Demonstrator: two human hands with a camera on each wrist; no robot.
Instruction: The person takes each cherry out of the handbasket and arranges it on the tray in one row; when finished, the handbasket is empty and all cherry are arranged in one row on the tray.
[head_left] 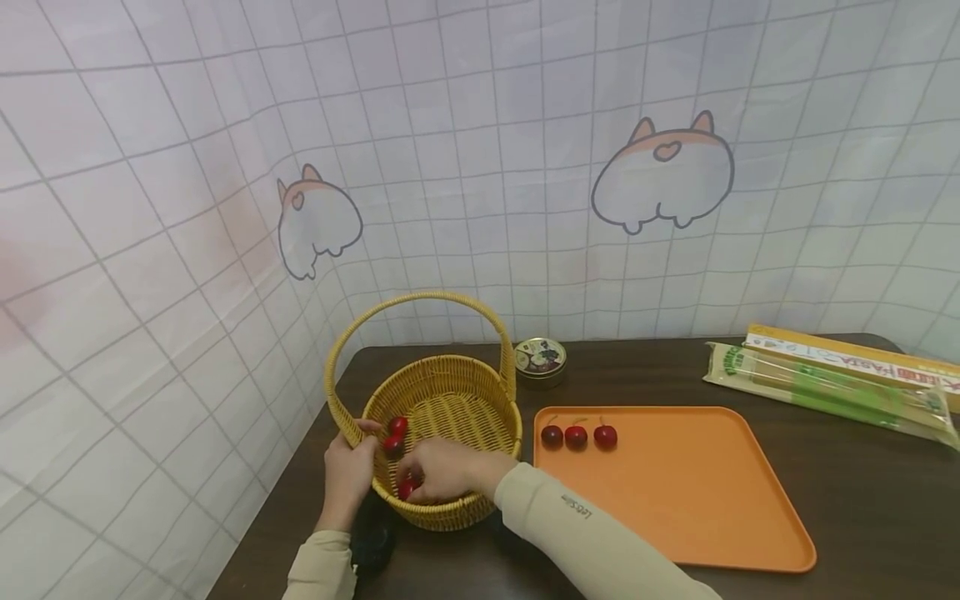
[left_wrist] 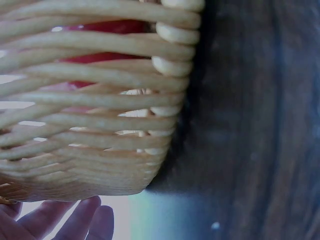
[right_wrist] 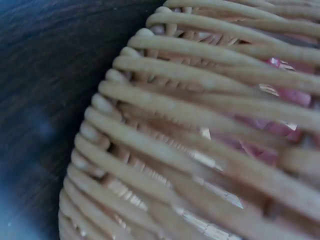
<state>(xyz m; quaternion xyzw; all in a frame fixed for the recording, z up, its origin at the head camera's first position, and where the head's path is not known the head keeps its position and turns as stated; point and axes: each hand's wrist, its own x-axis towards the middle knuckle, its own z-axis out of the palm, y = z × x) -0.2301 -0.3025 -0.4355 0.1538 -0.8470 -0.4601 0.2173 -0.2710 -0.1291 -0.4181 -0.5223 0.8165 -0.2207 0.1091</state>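
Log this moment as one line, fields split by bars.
Left hand: grips basket low on handle | Right hand: inside basket, fingers at cherry, grip unclear | Orange tray: three cherries

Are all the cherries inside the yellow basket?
No, three cherries lie in a row on the orange tray, outside the yellow basket.

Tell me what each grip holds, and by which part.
Left grip: basket, by its handle, lower left end. Right grip: at a cherry; actual hold can't be told.
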